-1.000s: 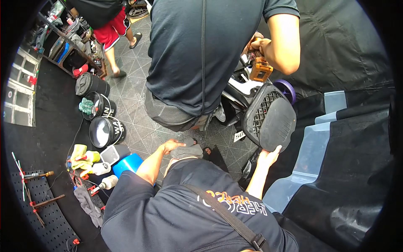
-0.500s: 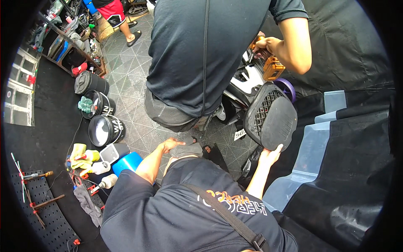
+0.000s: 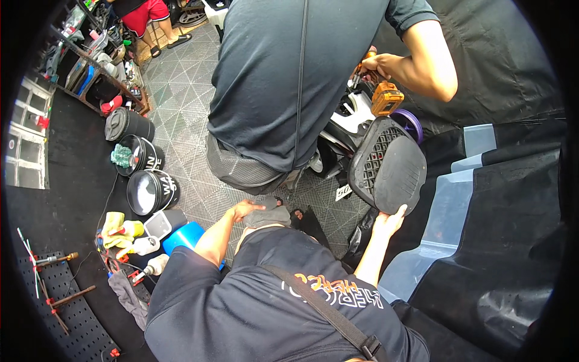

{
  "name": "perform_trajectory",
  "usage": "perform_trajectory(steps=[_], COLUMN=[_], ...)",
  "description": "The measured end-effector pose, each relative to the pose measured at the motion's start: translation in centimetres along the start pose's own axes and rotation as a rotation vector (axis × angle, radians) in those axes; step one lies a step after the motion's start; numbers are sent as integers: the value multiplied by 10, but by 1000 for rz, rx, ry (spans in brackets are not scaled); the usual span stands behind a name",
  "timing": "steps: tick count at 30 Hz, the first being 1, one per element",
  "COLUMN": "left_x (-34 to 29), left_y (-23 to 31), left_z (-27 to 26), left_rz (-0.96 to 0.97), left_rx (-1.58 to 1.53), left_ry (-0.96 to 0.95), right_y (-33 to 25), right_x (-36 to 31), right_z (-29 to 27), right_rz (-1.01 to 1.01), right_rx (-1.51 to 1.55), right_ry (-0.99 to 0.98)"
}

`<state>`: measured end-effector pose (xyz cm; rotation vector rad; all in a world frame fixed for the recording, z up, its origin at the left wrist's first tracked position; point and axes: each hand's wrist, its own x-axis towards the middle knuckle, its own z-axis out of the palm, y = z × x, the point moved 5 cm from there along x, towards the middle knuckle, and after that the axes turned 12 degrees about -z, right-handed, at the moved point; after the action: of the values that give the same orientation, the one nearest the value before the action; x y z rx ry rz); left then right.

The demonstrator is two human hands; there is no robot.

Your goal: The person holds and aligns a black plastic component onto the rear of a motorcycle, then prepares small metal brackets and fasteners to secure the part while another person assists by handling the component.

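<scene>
My left hand (image 3: pixel 246 209) is closed on a bunched grey cloth (image 3: pixel 270 215) in front of my body. To the right, my right hand (image 3: pixel 391 221) grips the near lower edge of a black plate (image 3: pixel 373 148), its thumb on the edge. The plate is rounded, with a raised grid and a smooth oval pad (image 3: pixel 399 178). It is tilted beside a white and black motorcycle (image 3: pixel 358 116). A co-worker in a dark shirt (image 3: pixel 265 78) bends over that motorcycle, one hand (image 3: pixel 375 65) on an orange power tool (image 3: pixel 386 98).
Black buckets (image 3: pixel 154 192), spray bottles (image 3: pixel 146 245) and a blue container (image 3: pixel 184 237) stand at the left. A perforated black board (image 3: pixel 72 314) lies lower left. Black sheeting (image 3: pixel 500 241) covers the right side. A person in red shorts (image 3: pixel 145 17) stands far back.
The co-worker's arm and the orange tool have shifted slightly. The person in red shorts has moved left and both feet now show. My hands keep their hold, nearly still.
</scene>
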<state>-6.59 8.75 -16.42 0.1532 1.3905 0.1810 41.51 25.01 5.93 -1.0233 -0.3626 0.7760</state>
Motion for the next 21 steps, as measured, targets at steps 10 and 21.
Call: perform_trajectory(steps=[10, 21], left_x=[-8, -17], left_y=[4, 8], left_z=[2, 5], left_rz=[12, -2], left_rx=[15, 44], left_ry=[92, 112], right_y=[-7, -8], right_x=[-2, -3], right_z=[4, 5], right_rz=[-12, -13], right_rx=[-35, -41], right_ry=[19, 65])
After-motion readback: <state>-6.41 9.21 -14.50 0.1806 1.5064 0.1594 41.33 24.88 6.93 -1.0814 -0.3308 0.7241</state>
